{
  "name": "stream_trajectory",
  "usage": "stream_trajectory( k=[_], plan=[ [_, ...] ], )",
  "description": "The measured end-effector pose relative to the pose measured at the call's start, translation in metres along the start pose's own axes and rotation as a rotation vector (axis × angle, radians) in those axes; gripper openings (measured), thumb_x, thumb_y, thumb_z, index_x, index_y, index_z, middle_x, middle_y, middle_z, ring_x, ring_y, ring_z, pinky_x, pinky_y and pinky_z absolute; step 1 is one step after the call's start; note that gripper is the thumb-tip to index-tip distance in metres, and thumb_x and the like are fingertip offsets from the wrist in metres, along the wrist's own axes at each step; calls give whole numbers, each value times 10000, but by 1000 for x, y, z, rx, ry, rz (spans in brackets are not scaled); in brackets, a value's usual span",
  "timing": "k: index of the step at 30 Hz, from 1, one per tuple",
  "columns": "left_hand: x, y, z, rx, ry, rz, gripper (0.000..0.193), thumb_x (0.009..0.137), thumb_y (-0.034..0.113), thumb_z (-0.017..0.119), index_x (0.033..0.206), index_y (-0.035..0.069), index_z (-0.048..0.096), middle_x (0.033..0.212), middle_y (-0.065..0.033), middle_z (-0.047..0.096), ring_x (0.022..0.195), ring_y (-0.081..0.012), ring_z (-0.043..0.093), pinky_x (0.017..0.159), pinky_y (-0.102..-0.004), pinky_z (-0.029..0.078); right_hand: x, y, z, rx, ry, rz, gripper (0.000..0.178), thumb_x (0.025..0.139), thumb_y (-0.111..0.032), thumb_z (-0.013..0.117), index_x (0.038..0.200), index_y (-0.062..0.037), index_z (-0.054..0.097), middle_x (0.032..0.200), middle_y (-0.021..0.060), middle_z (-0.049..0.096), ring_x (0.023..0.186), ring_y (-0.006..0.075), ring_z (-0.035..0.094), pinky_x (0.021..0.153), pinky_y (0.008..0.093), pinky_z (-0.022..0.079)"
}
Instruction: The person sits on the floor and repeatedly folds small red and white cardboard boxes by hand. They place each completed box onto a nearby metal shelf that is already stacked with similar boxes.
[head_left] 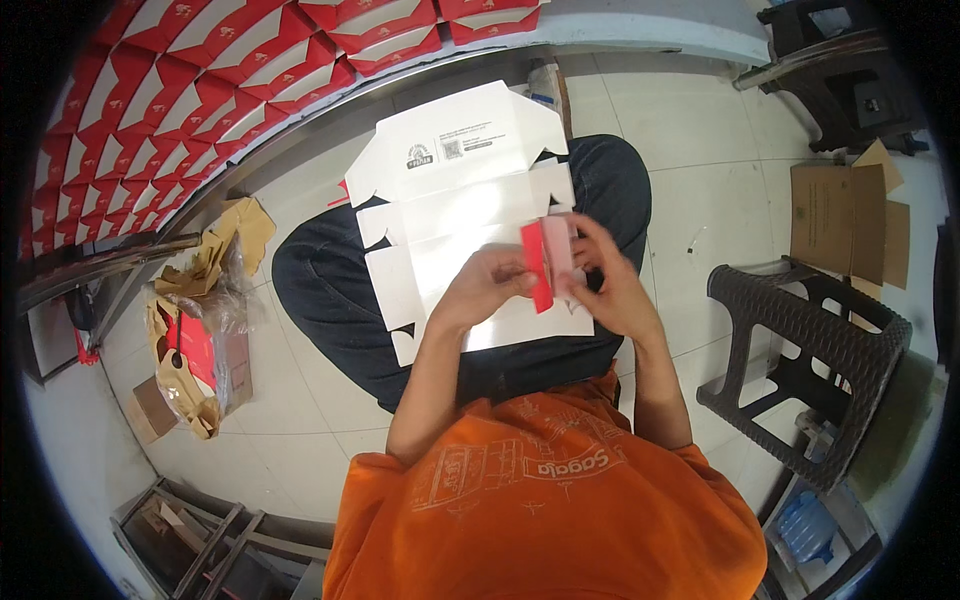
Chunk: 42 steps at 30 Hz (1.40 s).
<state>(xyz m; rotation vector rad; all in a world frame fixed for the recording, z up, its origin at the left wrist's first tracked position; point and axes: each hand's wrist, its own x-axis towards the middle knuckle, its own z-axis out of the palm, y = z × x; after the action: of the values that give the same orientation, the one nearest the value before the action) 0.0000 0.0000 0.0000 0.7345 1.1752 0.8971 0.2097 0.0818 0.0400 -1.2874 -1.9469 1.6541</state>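
Note:
A flat white cardboard box blank point(470, 215) with cut side flaps lies across my lap, small dark print on its far panel. At its right edge a side flap point(535, 255) stands folded up, with its red face showing. My left hand point(482, 287) pinches the red flap between thumb and fingers from the left. On the other side, my right hand point(612, 288) curls around the same flap, fingers bent over its far end and thumb at its near part. Some of the right fingertips are hidden or slightly blurred.
Many red and white boxes point(230, 90) are stacked on a table at the far left. A torn, plastic-wrapped package point(205, 345) sits on the tiled floor to the left. A dark plastic stool point(800, 340) and an opened brown carton point(835, 215) stand to the right.

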Motion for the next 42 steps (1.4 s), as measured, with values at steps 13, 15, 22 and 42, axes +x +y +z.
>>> stream_trajectory(
  k=[13, 15, 22, 42],
  plan=[
    [-39, 90, 57, 238, 448, 315, 622, 897, -42, 589, 1416, -8, 248, 1009, -165, 709, 911, -221, 708, 783, -314, 561, -21, -63, 10, -378, 419, -647, 212, 743, -8, 768, 946, 25, 715, 943, 146, 669, 842, 204, 678, 692, 270, 537],
    [-38, 82, 62, 385, 454, 394, 556, 882, 46, 639, 1322, -38, 308, 967, -232, 700, 813, -360, 711, 671, -384, 571, -14, -82, 14, -310, 439, -459, 158, 762, -28, 774, 890, 25, 696, 918, 143, 672, 845, 181, 674, 693, 270, 533],
    [-73, 110, 45, 687, 257, 613, 612, 807, 142, 746, 1308, -17, 431, 881, -174, 683, 761, -396, 659, 728, -394, 540, -11, -70, 27, 89, 95, -327, 367, 813, -271, 792, 926, -29, 541, 826, 49, 577, 685, 100, 524, 582, 251, 432],
    [-118, 111, -28, 281, 172, 382, 41, 730, -7, 674, 736, -21, 636, 615, -67, 590, 591, -105, 549, 565, -243, 438, 9, -125, 34, -375, -344, -602, 636, 584, -221, 891, 1165, -85, 670, 959, 82, 522, 859, 202, 530, 718, 327, 454]
  ],
)
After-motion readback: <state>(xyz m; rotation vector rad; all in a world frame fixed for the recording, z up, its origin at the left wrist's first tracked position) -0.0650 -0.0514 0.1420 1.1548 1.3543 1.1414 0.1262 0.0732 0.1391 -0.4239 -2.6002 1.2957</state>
